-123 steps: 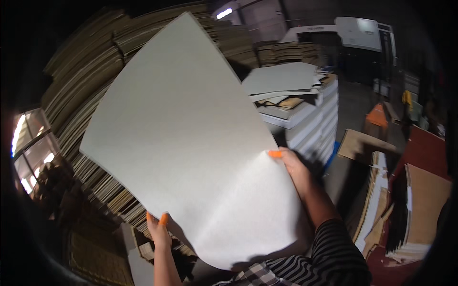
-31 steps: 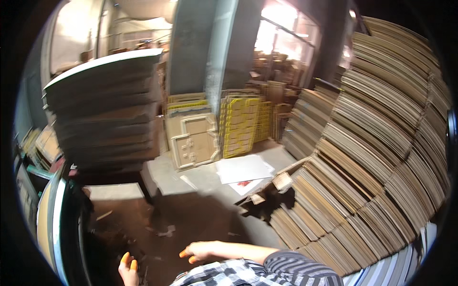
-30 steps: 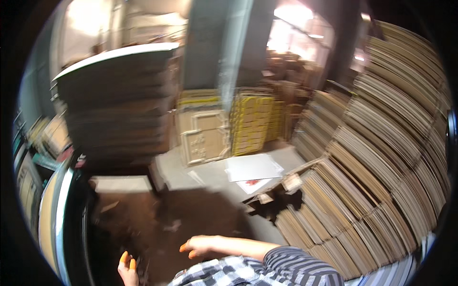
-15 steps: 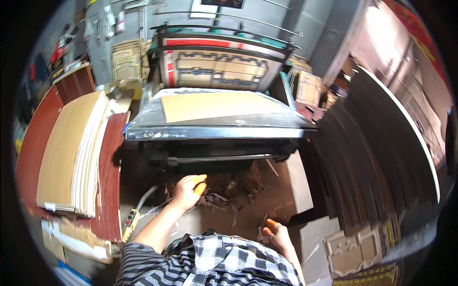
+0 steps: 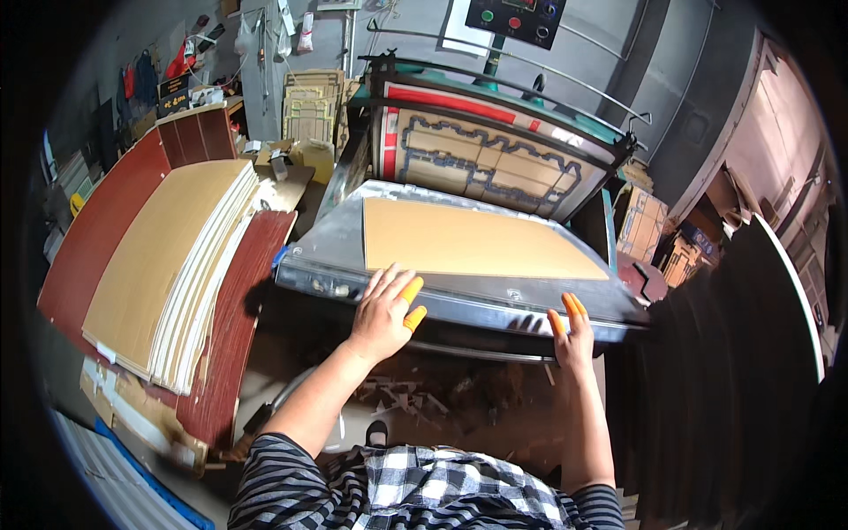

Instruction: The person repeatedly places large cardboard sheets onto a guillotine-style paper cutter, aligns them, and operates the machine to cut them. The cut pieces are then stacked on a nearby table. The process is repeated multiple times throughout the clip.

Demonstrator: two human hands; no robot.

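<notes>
A flat tan cardboard sheet lies on the metal bed of a pressing machine. My left hand is at the sheet's near left edge, fingers stretched; whether it touches the sheet I cannot tell. My right hand is by the bed's front edge, near the sheet's near right corner, its fingers extended and holding nothing. Orange finger covers sit on some fingers of both hands. Behind the sheet, the tilted upper plate carries a cutting die with dark jagged strips on a tan board.
A stack of tan sheets leans on reddish-brown boards at left. Dark sheets stand at right. A control panel rises behind the machine. Paper scraps litter the floor below.
Both hands have risen from low near my body and reached forward to the machine bed. My view has shifted, so the machine appears closer and slanted. The sheet still lies on the bed.
</notes>
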